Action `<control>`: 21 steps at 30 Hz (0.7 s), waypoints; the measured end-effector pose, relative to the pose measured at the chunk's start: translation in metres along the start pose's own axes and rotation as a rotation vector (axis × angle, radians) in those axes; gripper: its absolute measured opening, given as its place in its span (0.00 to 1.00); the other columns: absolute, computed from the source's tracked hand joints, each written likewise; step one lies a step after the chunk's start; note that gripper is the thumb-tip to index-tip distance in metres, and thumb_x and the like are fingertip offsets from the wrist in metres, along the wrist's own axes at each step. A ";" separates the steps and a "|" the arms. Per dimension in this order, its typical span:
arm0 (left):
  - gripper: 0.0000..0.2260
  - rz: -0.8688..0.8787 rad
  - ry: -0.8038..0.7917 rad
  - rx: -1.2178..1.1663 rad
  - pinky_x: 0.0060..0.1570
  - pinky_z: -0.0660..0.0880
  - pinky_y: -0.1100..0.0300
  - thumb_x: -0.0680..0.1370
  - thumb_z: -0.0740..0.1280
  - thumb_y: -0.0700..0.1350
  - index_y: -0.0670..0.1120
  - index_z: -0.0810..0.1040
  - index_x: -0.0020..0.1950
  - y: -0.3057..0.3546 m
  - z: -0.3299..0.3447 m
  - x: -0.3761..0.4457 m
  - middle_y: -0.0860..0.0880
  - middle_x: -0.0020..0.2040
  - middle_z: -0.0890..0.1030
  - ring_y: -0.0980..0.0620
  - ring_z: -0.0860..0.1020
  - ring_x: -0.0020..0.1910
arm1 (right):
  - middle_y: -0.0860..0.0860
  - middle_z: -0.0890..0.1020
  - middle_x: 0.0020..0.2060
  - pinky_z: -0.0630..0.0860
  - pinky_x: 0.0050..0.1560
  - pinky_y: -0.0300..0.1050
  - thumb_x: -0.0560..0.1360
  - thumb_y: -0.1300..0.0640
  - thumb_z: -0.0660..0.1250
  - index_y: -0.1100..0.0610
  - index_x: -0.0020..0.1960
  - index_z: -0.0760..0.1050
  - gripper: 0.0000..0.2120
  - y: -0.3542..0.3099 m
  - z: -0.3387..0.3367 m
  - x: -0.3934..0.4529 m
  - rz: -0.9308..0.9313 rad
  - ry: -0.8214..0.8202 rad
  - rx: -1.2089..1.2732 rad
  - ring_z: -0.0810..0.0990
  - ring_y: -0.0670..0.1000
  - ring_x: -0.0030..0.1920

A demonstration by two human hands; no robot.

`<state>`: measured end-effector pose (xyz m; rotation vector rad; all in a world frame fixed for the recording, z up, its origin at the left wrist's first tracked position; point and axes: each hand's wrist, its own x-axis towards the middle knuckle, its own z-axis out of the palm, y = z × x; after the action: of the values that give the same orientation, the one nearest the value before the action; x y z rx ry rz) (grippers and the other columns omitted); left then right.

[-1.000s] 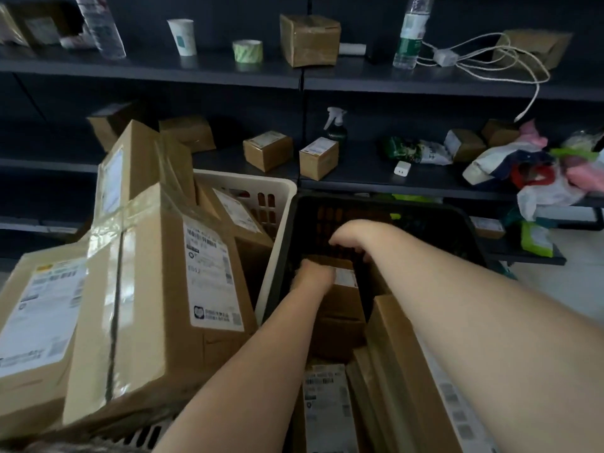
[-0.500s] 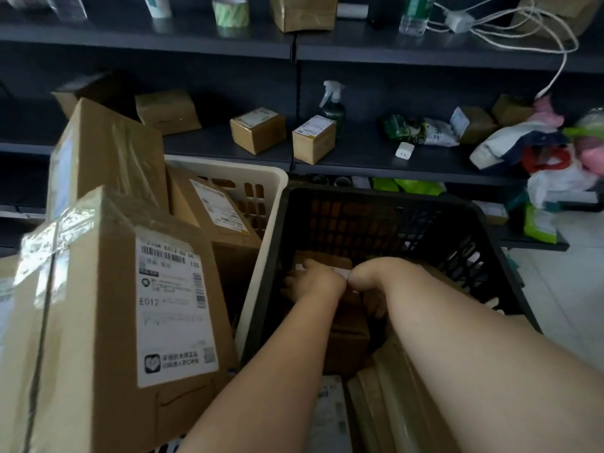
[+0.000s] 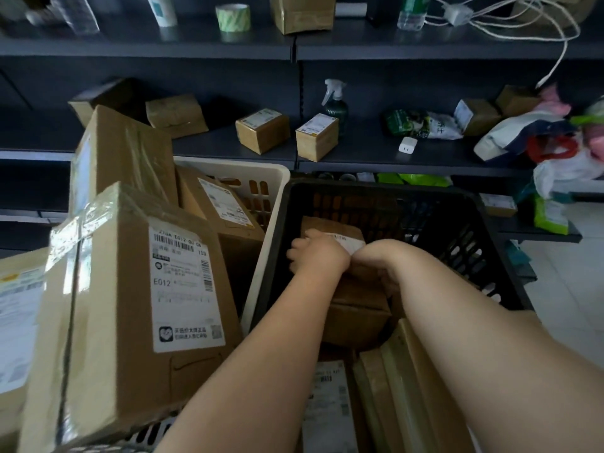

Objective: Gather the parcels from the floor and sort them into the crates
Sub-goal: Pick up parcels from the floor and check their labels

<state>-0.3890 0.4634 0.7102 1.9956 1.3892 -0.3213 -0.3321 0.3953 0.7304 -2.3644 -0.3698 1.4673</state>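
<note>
Both my hands reach into the black crate (image 3: 464, 204). My left hand (image 3: 315, 255) and my right hand (image 3: 376, 261) grip a small brown parcel (image 3: 330, 228) with a white label, held over another brown box (image 3: 356, 308) inside the crate. Flat cardboard parcels (image 3: 402, 387) lean at the crate's near end. To the left, a white crate (image 3: 277, 178) is piled with large labelled boxes; the nearest large box (image 3: 140, 299) reads E012.
Dark shelving (image 3: 294, 50) runs behind the crates, carrying small boxes (image 3: 263, 130), a spray bottle (image 3: 335, 101), a tape roll (image 3: 232, 16), a white cable and bags (image 3: 555, 148). Pale tiled floor (image 3: 572, 289) lies to the right.
My view has tilted down and moved closer. My hands have drawn together on the small parcel, nearer to me in the black crate.
</note>
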 end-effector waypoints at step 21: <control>0.40 0.104 0.167 -0.204 0.66 0.61 0.43 0.70 0.71 0.44 0.50 0.49 0.74 -0.028 0.033 -0.004 0.38 0.72 0.54 0.38 0.56 0.70 | 0.55 0.73 0.64 0.74 0.53 0.48 0.71 0.57 0.70 0.52 0.68 0.68 0.26 0.005 0.018 0.026 -0.163 0.163 -0.190 0.72 0.57 0.63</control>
<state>-0.4100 0.4452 0.6770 1.9508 1.3537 0.0336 -0.3370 0.4028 0.6998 -2.5107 -0.6694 1.2046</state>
